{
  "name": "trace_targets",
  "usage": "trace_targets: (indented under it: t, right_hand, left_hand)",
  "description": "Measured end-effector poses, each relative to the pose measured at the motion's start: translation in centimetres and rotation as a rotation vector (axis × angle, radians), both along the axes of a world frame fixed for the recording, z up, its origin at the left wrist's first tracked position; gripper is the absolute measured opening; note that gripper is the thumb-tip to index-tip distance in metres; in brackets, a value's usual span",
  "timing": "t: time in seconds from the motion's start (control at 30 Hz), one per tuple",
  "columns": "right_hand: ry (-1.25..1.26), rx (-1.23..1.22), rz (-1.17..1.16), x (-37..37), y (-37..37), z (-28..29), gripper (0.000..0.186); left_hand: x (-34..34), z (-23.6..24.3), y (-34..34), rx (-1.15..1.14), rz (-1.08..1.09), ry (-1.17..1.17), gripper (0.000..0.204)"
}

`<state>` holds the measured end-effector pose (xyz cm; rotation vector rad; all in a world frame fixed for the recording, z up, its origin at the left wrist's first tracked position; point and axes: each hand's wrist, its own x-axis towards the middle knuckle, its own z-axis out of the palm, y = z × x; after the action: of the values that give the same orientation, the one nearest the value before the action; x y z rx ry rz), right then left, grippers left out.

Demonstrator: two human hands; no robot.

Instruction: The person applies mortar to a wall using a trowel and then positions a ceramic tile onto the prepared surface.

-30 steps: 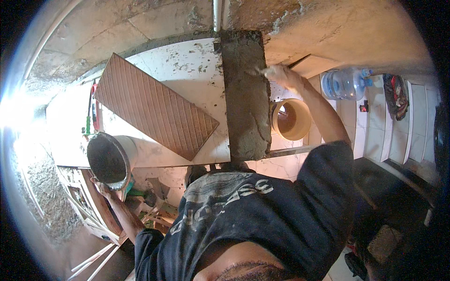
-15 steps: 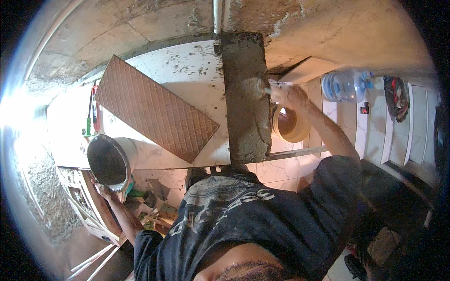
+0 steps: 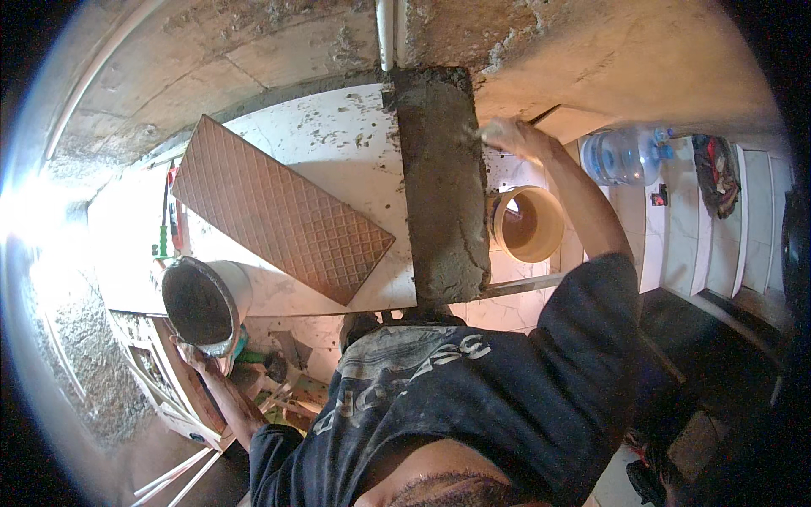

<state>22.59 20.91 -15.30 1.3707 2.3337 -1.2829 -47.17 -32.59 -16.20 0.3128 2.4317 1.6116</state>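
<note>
My right hand [image 3: 517,140] is closed round the handle of what looks like a trowel, reaching over the far right edge of a strip of wet grey mortar [image 3: 439,182]. The blade is blurred against the mortar and hard to make out. At lower left my left hand [image 3: 201,358] grips the near rim of a bucket [image 3: 241,286] with a dark, mortar-caked inside. A brown tile [image 3: 283,211], ribbed back upward, lies aslant on the white slab [image 3: 338,160] left of the mortar. Dark splashes spot the slab's far part.
A yellowish bucket [image 3: 553,228] stands right of the mortar strip. Beyond my right forearm are a large clear water bottle [image 3: 621,157], a dark bag [image 3: 715,177] and white steps [image 3: 676,228]. A white pipe [image 3: 385,34] runs down the rough wall. Green-handled tool [image 3: 163,241] lies far left.
My right hand has moved away from me, toward the wall, along the mortar's right edge with the tool. My left hand stays at the bucket. The whole view has shifted slightly.
</note>
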Motion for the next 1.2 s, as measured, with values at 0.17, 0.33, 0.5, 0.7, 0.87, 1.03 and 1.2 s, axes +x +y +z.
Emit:
trace_targets:
  t: [0.17, 0.33, 0.5, 0.7, 0.87, 1.03, 1.2]
  right_hand:
    - [0.042, 0.056, -0.239, 1.1, -3.6, 1.1, 0.043]
    - [0.247, -0.081, -0.695, 0.1, -1.0, -2.5, 0.05]
    - [0.328, -0.039, -0.73, 1.3, -2.6, -7.1, 0.052]
    - [0.281, -0.108, -1.045, 4.7, -6.8, -7.9, 0.036]
    - [0.346, -0.199, -0.87, 4.0, -6.6, -7.6, 0.051]
    - [0.269, -0.187, -0.919, 3.3, -8.3, -7.2, 0.046]
    - [0.255, -0.157, -1.009, 5.0, -9.0, -6.7, 0.044]
  left_hand:
    - [-0.2, 0.1, 0.6, 0.002, 0.001, 0.002, 0.045]
    - [0.1, 0.3, 0.8, -0.016, -0.012, 0.004, 0.045]
    - [0.2, 0.2, 0.7, -0.029, -0.016, 0.01, 0.044]
    - [-0.2, -0.1, 0.5, -0.013, -0.011, 0.002, 0.044]
    - [-0.4, 0.2, 0.4, -0.036, -0.024, 0.019, 0.043]
    - [-0.5, 0.2, 0.5, -0.037, -0.035, 0.017, 0.043]
    - [-0.5, 0.1, 0.0, -0.031, -0.029, 0.016, 0.042]
